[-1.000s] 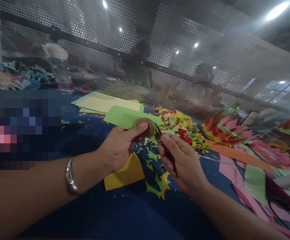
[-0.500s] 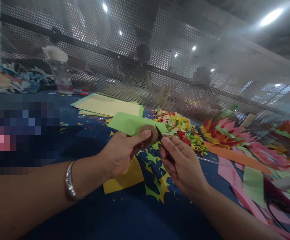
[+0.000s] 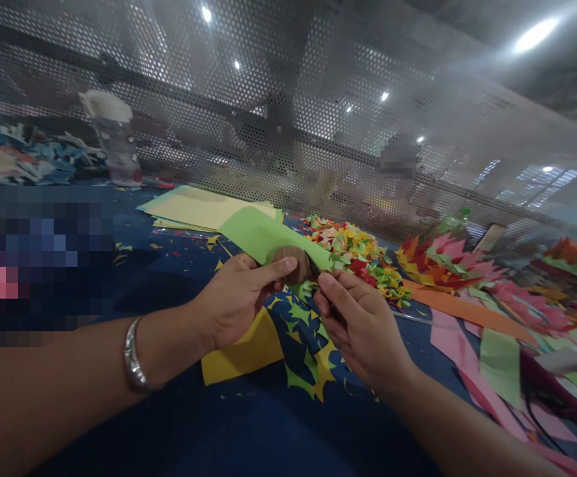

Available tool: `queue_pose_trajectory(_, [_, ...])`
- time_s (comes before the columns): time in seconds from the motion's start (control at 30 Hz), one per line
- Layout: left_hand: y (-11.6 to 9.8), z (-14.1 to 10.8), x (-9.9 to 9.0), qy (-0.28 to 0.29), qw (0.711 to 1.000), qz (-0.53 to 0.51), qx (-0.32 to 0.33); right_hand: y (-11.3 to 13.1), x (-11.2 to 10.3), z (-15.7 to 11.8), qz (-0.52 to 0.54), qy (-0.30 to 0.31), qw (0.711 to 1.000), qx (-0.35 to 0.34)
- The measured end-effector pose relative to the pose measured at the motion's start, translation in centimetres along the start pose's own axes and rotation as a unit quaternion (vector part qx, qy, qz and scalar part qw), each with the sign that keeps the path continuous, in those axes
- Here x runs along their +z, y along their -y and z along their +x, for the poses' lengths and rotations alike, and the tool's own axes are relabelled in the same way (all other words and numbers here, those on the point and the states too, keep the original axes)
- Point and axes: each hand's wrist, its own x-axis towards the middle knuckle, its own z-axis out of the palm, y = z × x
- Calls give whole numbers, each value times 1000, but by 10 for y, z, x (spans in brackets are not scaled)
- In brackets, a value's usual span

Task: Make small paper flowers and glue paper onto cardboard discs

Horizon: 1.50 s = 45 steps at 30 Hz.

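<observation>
My left hand [image 3: 233, 301] pinches a light green paper sheet [image 3: 254, 233] together with a round brown disc [image 3: 300, 270], which looks like cardboard; the thumb presses on the disc's face. Closed around dark scissors [image 3: 313, 266], my right hand [image 3: 362, 321] has the blades at the disc's right edge, against the green paper. Fingers hide most of the handles. Below the hands lie a yellow paper piece [image 3: 243, 354] and several pointed green and yellow offcuts [image 3: 311, 364] on the dark blue table cover [image 3: 248, 430].
Behind the hands is a stack of pale paper sheets [image 3: 203, 207]. A heap of small coloured paper bits [image 3: 352, 242] lies right of it. Pink paper strips [image 3: 450, 344] and spiky paper pieces [image 3: 460, 262] spread rightward. A clear bottle [image 3: 119, 149] stands back left before a perforated screen [image 3: 179, 119].
The green paper and disc have tilted, the sheet's left end rising and its right end dipping. The scissor blades have moved slightly along the disc's edge. Both hands keep their holds.
</observation>
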Motion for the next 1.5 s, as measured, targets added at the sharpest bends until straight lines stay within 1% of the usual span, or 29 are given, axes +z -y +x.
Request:
queue_pose_trajectory(0.27, [-2, -1, 1, 14, 1000, 0, -2, 1, 0, 0, -7, -1, 1000, -1])
queue_pose_trajectory(0.37, [-1, -1, 2, 8, 1000, -16, -13, 1, -1, 0, -11, -2, 1000, 2])
queue_pose_trajectory(0.47, [-1, -1, 2, 15, 999, -42, -23, 2, -2, 0, -7, -4, 1000, 5])
queue_pose_trajectory(0.63, [-1, -1, 4, 22, 998, -62, -8, 4, -2, 0, -1, -3, 1000, 2])
queue_pose_trajectory(0.73, [-2, 0, 4, 25, 998, -51, 9, 4, -4, 0, 2, -2, 1000, 3])
queue_pose_trajectory(0.83, [0, 1, 2, 18, 999, -32, 10, 4, -6, 1, 10, 6, 1000, 21])
queue_pose_trajectory(1.03, [5, 8, -6, 2, 999, -8, 32, 6, -8, -2, 37, 11, 998, 45])
queue_pose_trajectory(1.17, [6, 12, -11, -14, 997, 20, 75, 9, -8, -4, 34, 6, 998, 59])
queue_pose_trajectory(1.23, [7, 11, -12, -4, 996, 31, 84, 9, -9, -4, 30, 7, 998, 60])
queue_pose_trajectory(1.37, [10, 9, -11, 25, 996, 38, 78, 8, -11, -2, 21, 13, 998, 60])
queue_pose_trajectory(1.5, [10, 8, -10, 32, 996, 43, 76, 7, -11, -2, 21, 12, 998, 56])
